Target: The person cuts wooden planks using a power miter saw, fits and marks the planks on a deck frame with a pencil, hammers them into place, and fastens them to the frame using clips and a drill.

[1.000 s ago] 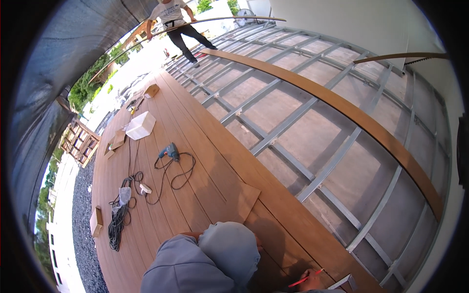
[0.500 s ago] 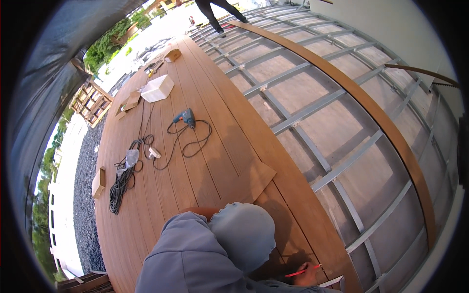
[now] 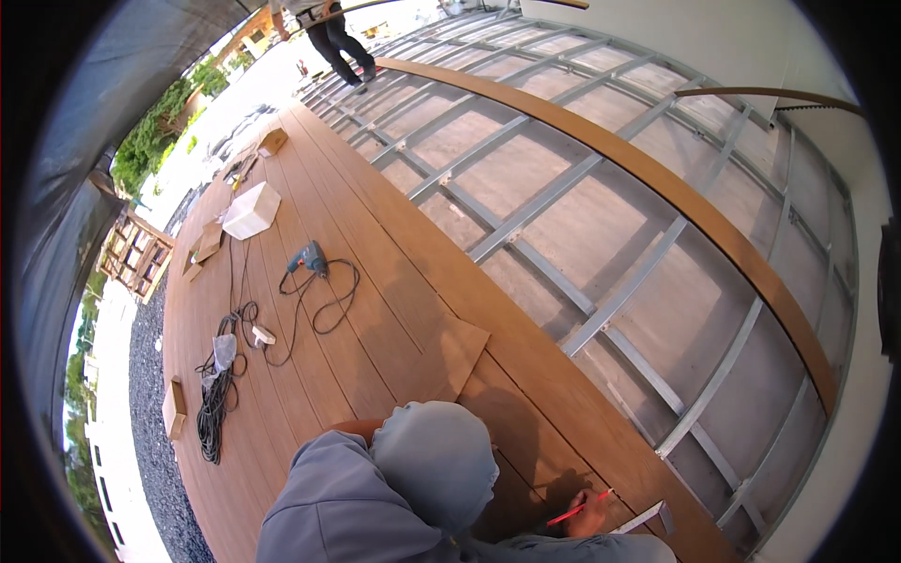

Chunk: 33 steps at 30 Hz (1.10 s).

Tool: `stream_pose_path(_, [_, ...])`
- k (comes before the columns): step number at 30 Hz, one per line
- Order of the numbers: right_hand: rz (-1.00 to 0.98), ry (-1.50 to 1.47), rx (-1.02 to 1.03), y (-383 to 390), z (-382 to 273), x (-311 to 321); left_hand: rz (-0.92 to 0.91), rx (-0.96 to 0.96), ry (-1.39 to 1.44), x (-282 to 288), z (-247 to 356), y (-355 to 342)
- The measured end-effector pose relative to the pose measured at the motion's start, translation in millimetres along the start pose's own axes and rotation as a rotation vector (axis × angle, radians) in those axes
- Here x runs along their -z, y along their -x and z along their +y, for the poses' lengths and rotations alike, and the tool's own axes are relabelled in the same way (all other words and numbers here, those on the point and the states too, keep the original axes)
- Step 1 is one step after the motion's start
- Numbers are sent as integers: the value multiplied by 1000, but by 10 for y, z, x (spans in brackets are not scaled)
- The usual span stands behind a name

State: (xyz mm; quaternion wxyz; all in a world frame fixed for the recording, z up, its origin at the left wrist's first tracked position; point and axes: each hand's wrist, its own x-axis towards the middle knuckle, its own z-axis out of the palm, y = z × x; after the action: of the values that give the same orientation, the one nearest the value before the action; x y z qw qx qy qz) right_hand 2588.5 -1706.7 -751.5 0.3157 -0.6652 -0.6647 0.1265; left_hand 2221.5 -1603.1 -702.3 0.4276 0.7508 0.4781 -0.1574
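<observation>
Neither my left hand nor my right hand shows. Directly before me a co-worker in a grey cap (image 3: 436,466) and a grey shirt (image 3: 347,507) bends low over brown deck boards (image 3: 413,249). The co-worker's hand (image 3: 588,518) grips a red pencil (image 3: 566,514), its tip close to the outer board. Beside that hand lies a metal square (image 3: 644,517), partly hidden by grey clothing. A loose piece of board (image 3: 466,352) rests at an angle over the decking. The co-worker's other hand is hidden.
A corded drill (image 3: 308,258), a coiled black cable (image 3: 214,413), a white box (image 3: 251,210) and small cardboard boxes (image 3: 175,409) lie on the decking. Right of it runs an open metal frame (image 3: 554,202) with a long board (image 3: 610,141) across. Another person (image 3: 333,38) stands at the far end.
The view has shifted, so the decking and tools appear further left and lower. More of the metal square and the far person shows. The co-worker's hand keeps the pencil by the board.
</observation>
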Motion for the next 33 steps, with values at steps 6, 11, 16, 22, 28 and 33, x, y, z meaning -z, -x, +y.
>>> stream_pose_path(6, [-106, -118, -126, -119, -77, 27, -73, 53, -5, 263, 85, -124])
stream_pose_path(11, [-50, -129, -134, -152, -137, 39, -157, 161, 53, 299, 114, -81])
stream_pose_path(16, [-15, -120, -108, -44, -103, -4, -206, 165, 62, 315, 154, -93])
stream_pose_path(22, [-48, -96, -77, -103, -95, 59, -212, 194, 125, 294, 167, -118])
stream_pose_path(28, [-59, -122, -110, -154, -97, 57, -257, 137, 29, 252, 84, -169])
stream_pose_path(33, [-91, -151, -122, -63, 12, 55, -166, 232, 96, 208, 62, -191])
